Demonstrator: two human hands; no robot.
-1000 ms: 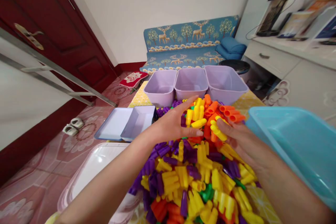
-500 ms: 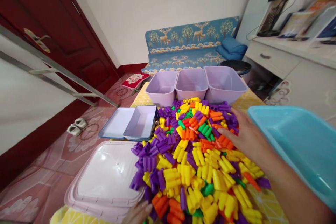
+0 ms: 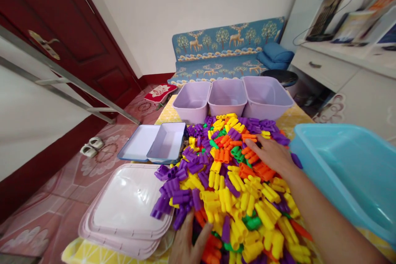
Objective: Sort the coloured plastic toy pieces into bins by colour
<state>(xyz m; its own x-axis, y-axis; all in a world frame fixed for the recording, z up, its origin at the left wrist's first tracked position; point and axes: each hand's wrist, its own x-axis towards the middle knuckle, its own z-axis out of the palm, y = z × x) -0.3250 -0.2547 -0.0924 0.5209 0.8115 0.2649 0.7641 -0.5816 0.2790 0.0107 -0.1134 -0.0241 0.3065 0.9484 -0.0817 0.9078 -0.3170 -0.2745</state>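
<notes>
A big pile of plastic pieces (image 3: 216, 198) in yellow, purple, orange and green covers the middle of the table. My right hand (image 3: 272, 154) lies palm down on the pile's right side, fingers spread over orange and yellow pieces. At the near left edge of the pile, my left hand (image 3: 190, 241) touches purple and orange pieces, thumb and fingers apart. Neither hand grips a piece that I can see. Just beyond the pile stand three lilac bins, the left (image 3: 192, 101), the middle (image 3: 227, 97) and the right (image 3: 266, 97), with no pieces visible inside.
A turquoise basin (image 3: 349, 173) stands at the right. Stacked clear-white lids (image 3: 123, 206) lie at the near left, partly under purple pieces. Behind them are a shallow white tray (image 3: 167, 142) and a blue-rimmed lid (image 3: 139, 142). A metal ladder (image 3: 74, 86) leans at the far left.
My left hand has come further into view, moving up and right into the pile's near edge. My right hand has shifted left across the pile, and some pieces near both hands have moved.
</notes>
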